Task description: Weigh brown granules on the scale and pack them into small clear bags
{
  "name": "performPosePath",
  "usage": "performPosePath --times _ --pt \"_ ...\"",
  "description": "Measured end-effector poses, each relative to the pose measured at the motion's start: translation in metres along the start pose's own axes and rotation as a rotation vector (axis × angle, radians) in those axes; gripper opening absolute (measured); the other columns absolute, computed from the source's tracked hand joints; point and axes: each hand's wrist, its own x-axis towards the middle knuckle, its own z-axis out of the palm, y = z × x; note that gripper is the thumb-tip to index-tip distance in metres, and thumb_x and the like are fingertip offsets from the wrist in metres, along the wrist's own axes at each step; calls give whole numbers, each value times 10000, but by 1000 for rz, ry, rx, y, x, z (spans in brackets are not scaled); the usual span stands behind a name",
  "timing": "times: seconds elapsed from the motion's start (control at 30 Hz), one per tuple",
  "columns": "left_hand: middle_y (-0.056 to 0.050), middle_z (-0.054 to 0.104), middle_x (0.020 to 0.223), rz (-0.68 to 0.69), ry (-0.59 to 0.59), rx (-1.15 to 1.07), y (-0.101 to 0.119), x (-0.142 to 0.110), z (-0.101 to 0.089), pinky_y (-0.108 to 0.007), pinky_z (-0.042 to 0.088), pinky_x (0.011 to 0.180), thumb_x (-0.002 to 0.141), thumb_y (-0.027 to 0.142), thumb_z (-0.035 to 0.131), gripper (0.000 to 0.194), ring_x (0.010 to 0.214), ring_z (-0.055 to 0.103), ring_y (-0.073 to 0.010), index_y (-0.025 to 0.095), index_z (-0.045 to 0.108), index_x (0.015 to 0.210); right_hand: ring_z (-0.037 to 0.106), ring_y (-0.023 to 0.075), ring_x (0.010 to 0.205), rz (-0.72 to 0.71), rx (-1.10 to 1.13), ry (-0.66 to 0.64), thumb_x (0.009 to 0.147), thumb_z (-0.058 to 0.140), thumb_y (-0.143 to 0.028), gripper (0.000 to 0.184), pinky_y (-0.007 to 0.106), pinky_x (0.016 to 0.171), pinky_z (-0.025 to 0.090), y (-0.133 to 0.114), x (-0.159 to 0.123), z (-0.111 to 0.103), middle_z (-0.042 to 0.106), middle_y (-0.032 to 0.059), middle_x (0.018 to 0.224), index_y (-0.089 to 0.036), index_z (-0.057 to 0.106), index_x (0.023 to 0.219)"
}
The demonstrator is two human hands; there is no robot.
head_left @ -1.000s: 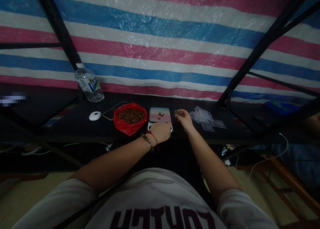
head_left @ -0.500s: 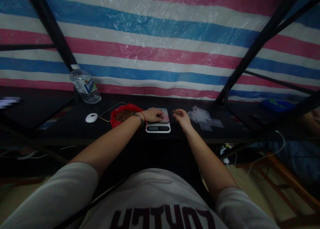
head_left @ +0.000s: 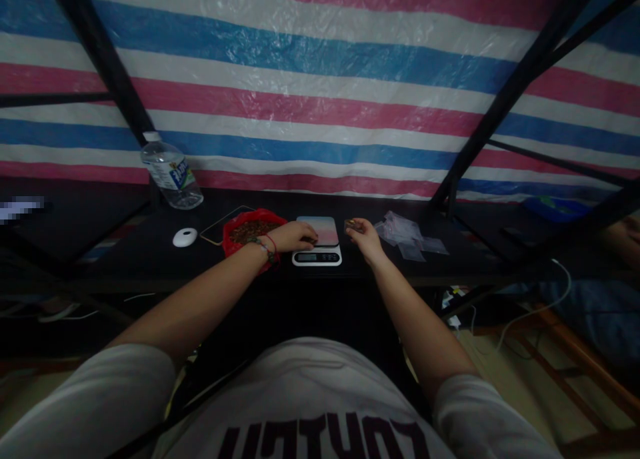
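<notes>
A small kitchen scale (head_left: 325,231) with a shiny platform and white front lies on the black table. Over its left edge is my left hand (head_left: 296,236), its fingers curled together. Whatever is at those fingertips is too small to make out. Under the left wrist, partly covered by it, an open red plastic bag (head_left: 231,244) holds many small brown pieces (head_left: 250,231). To the right of the scale, my right hand (head_left: 366,237) pinches a small clear plastic bag (head_left: 352,225) with some brown bits in it.
Several flat clear bags (head_left: 403,232) are piled right of my right hand. A white oval mouse-like object (head_left: 185,237) and a large clear bottle (head_left: 173,175) stand at the left. Black metal posts (head_left: 473,139) rise before a striped sheet. A person's arm shows at far right.
My left hand has drawn back leftward from over the scale's platform to its left edge, baring more of the platform. My right hand stays almost where it was with the small bag.
</notes>
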Motion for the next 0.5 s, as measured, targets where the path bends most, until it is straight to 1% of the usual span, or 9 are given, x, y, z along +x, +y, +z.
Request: performPosePath --times 0.1,0.2,0.37,0.5 --pt "-62 711 1058 -35 46 17 4 -4 7 -257 424 927 863 254 572 215 1022 621 -174 191 720 1006 594 154 768 -11 14 -1 598 744 -354 509 266 617 477 1 0 2 644 33 950 -210 571 1053" --pt "-59 719 1057 -79 84 49 9 -7 12 -265 429 942 867 234 567 217 1015 628 -173 194 724 1012 599 166 806 -20 15 2 594 746 -344 500 294 671 495 0 -1 3 645 37 949 -200 573 1040" --pt "-42 734 1020 -111 103 57 12 -10 12 -234 447 905 870 222 558 222 966 649 -155 192 725 1012 601 169 806 -16 30 -9 594 745 -333 492 310 692 505 -2 -2 4 641 39 945 -197 571 1034" --pt "-35 743 996 -198 105 8 10 -7 9 -205 462 847 868 251 546 239 922 666 -143 187 732 1003 605 171 805 4 43 -19 591 746 -338 505 310 686 507 -4 -4 4 648 39 939 -198 562 1040"
